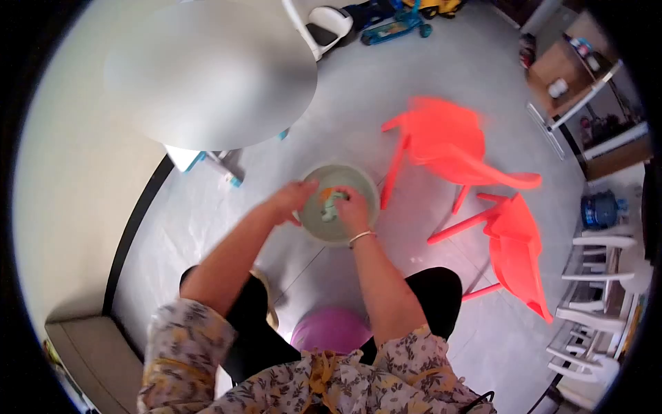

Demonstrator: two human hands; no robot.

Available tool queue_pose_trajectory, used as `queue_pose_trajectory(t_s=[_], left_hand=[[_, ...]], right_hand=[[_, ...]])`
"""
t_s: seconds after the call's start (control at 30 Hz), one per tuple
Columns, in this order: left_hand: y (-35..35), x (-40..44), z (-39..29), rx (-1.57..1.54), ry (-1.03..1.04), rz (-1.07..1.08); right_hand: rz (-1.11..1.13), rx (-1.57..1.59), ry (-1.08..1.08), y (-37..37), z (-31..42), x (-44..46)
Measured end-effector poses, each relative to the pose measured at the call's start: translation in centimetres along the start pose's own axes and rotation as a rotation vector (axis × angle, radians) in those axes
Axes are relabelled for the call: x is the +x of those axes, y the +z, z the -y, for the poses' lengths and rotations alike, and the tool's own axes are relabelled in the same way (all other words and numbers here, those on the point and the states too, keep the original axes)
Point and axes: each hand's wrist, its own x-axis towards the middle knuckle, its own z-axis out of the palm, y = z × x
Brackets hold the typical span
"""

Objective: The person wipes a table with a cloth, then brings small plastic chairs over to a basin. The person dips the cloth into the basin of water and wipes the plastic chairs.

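pale green lumpy, soft-looking item (331, 208): inside round pale, prob plastic basin (314, 222) on floor, small orange piece (327, 193) just beside it; material unclear.
right hand (353, 210): over r side of basin, fingertips closed on item's upper end, narrow pinch.
left hand (292, 200): at l rim, thumb + fingers look spread wide, nothing seen in it; blurred, can't tell if touching rim.
slip risk: item could drop from pinch; prob cause = wet surface + hold at one end only.
basin risk: could tip/slosh if left hand knocks rim; liquid likely, not certain.
chair risk: red-orange moulded plastic chair (448, 131) has leg near r rim, bump poss if basin slides.
long axis: diagonal, upper r to lower l, lower end toward near-l rim; front vs back can't tell.
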Motion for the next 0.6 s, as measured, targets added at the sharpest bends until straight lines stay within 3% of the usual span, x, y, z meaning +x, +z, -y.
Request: queue_pose_trajectory(t_s=[0.03, 0.07, 0.1, 0.17, 0.2, 0.33, 0.37, 0.43, 0.5, 0.57, 0.6], left_hand=[[1.1, 2.5, 1.8, -0.092, -0.091, 0.026], [4.0, 2.6, 2.0, -0.272, -0.116, -0.156], [5.0, 3.6, 2.7, -0.258, -0.104, -0.130], [5.4, 8.2, 5.6, -0.758, -0.269, -0.284], [4.6, 10.5, 8.3, -0.892, -0.162, -0.084], [4.7, 11.9, 7.4, -1.151, 0.039, 0.219], [4.1, 13.6, 8.6, -1.150, 0.023, 0.209], [3.1, 16.8, 11.5, -1.110, 0.195, 0.110], [3.3, 17.7, 13.0, -1.128, 0.189, 0.075], [4.7, 16.5, 12.2, -1.167, 0.223, 0.027], [5.3, 15.9, 11.7, -1.184, 0.245, 0.003]], right_hand=[[0.011, 0.028, 0.007, -0.4, 1.8, -0.8], [0.002, 0.083, 0.038, -0.8, 3.3, -1.2], [-0.001, 0.135, 0.079, -0.9, 4.2, -1.7], [0.002, 0.301, 0.039, -1.4, 6.2, -2.3], [-0.016, 0.289, 0.046, -1.4, 7.2, -2.6], [0.005, 0.452, 0.063, -0.5, 7.3, -2.1], [0.012, 0.489, 0.008, 0.1, 7.0, -1.8], [-0.022, 0.514, 0.063, 1.3, 6.1, -1.7], [-0.053, 0.534, 0.124, 2.1, 4.6, -1.2], [-0.123, -0.038, -0.139, 4.0, 0.6, -0.4], [-0.119, -0.032, -0.129, 5.0, -1.0, 0.0]])
